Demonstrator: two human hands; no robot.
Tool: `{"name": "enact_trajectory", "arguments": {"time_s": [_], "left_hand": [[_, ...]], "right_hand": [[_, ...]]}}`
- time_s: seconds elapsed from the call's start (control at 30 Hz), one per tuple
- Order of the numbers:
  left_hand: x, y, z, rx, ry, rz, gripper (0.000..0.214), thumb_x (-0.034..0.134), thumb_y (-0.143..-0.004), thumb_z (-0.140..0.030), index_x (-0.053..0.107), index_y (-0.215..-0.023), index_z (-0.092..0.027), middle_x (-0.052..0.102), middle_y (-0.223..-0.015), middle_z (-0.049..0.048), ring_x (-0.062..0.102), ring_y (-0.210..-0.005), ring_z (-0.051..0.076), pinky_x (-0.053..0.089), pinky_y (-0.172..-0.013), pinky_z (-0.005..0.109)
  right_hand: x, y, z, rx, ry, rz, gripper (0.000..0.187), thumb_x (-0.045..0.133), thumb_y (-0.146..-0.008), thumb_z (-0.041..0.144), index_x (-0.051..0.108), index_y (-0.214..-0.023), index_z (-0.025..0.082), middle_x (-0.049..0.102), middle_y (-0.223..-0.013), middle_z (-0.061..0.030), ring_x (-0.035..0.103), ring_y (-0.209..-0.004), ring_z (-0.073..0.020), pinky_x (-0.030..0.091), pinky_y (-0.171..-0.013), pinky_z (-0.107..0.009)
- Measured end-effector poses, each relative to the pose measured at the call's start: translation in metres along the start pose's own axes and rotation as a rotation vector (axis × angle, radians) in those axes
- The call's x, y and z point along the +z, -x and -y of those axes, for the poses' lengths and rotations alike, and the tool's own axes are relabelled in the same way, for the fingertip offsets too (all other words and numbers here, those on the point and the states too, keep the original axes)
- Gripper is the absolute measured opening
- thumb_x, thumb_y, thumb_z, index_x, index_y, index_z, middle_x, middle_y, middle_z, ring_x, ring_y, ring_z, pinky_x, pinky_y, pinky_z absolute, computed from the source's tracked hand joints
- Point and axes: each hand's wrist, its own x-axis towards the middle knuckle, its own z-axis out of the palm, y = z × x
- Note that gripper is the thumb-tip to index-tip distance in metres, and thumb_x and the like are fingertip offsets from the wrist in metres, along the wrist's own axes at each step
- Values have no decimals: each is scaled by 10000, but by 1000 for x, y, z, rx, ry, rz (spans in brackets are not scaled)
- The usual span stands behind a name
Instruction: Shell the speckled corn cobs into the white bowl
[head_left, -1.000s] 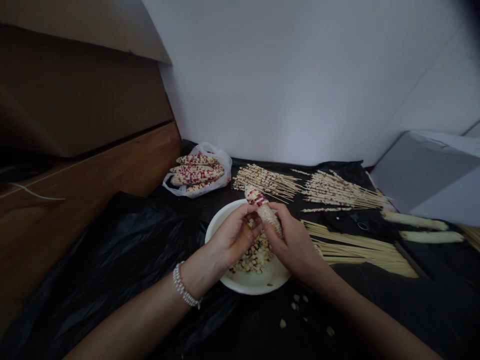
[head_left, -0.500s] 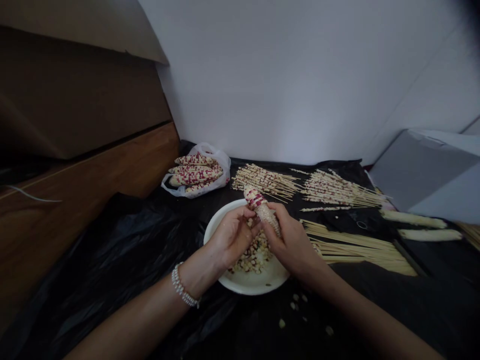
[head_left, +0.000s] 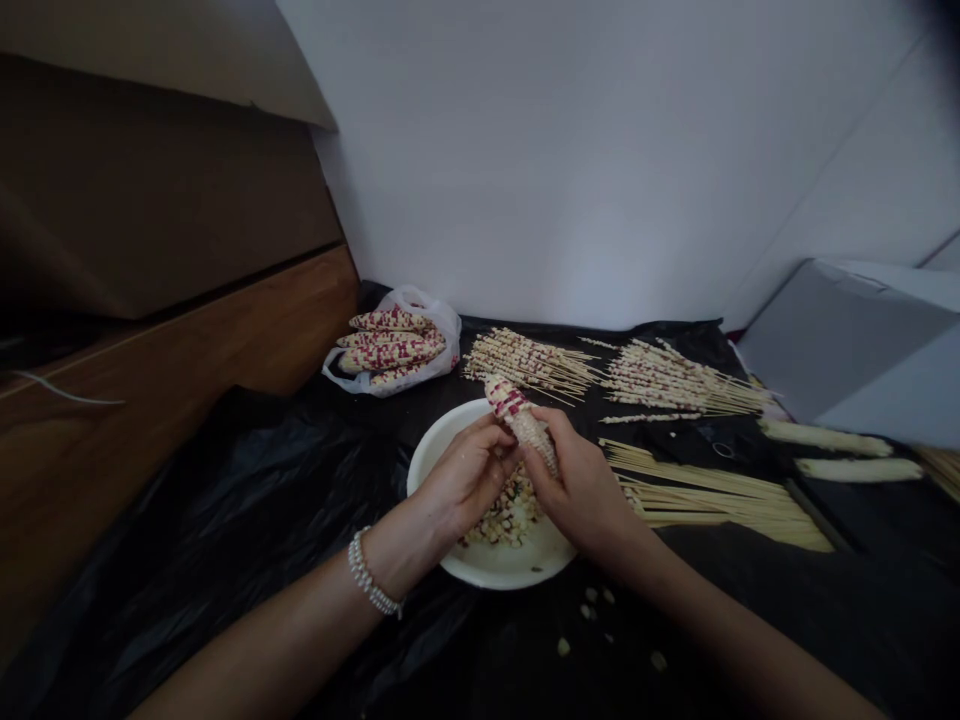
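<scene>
Both my hands grip one corn cob with red and white kernels, held tilted over a white bowl. My right hand is wrapped round the cob's stripped lower part. My left hand, with a pearl bracelet at the wrist, pinches the cob's side with thumb and fingers. Loose kernels lie heaped in the bowl under my hands.
A plastic bag of whole cobs lies at the back left. Two heaps of skewers strung with kernels lie behind the bowl; bare bamboo skewers and stripped cobs lie to the right. A grey box stands far right. Stray kernels dot the black sheet.
My hands and the cob have shifted very slightly left; the left thumb has worked along the cob. Everything else is still.
</scene>
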Motion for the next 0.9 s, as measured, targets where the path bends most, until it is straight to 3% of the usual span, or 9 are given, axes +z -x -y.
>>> {"name": "enact_trajectory", "arguments": {"time_s": [0.23, 0.47, 0.67, 0.77, 0.9], "left_hand": [[10, 2, -8, -46, 80, -139, 126, 552, -768, -64, 657, -734, -124, 659, -735, 33, 584, -696, 125, 488, -683, 245], [1, 1, -2, -20, -21, 53, 307, 512, -590, 79, 672, -767, -115, 671, -772, 23, 593, -710, 107, 477, -712, 210], [2, -1, -1, -27, 23, -53, 167, 565, -701, 6, 670, -753, -114, 670, -760, 36, 600, -716, 117, 490, -715, 227], [0, -2, 2, -8, -26, -31, 294, 556, -651, 67, 685, -822, -134, 685, -820, 34, 610, -746, 121, 485, -725, 221], [1, 0, 0, -42, 16, -65, 317, 500, -612, 95, 672, -751, -132, 673, -787, 22, 596, -703, 108, 481, -730, 224]], "right_hand": [[-2, -2, -2, 7, 5, -3, 314, 449, -890, 245, 481, -1199, 198, 672, -1121, -111, 653, -960, -247, 474, -817, -374], [-2, -2, -2, -8, 1, -8, 308, 456, -887, 237, 476, -1193, 214, 682, -1086, -96, 658, -939, -239, 481, -799, -366], [0, 0, -4, -38, 57, -22, 316, 452, -893, 254, 479, -1203, 198, 668, -1117, -113, 651, -976, -254, 482, -821, -390], [0, 0, -5, -41, 37, -1, 333, 455, -890, 251, 469, -1220, 203, 660, -1152, -114, 646, -1004, -258, 485, -836, -397], [-1, 0, -3, -27, 34, 6, 343, 459, -891, 248, 467, -1232, 208, 664, -1150, -110, 649, -1005, -257, 489, -845, -402]]}}
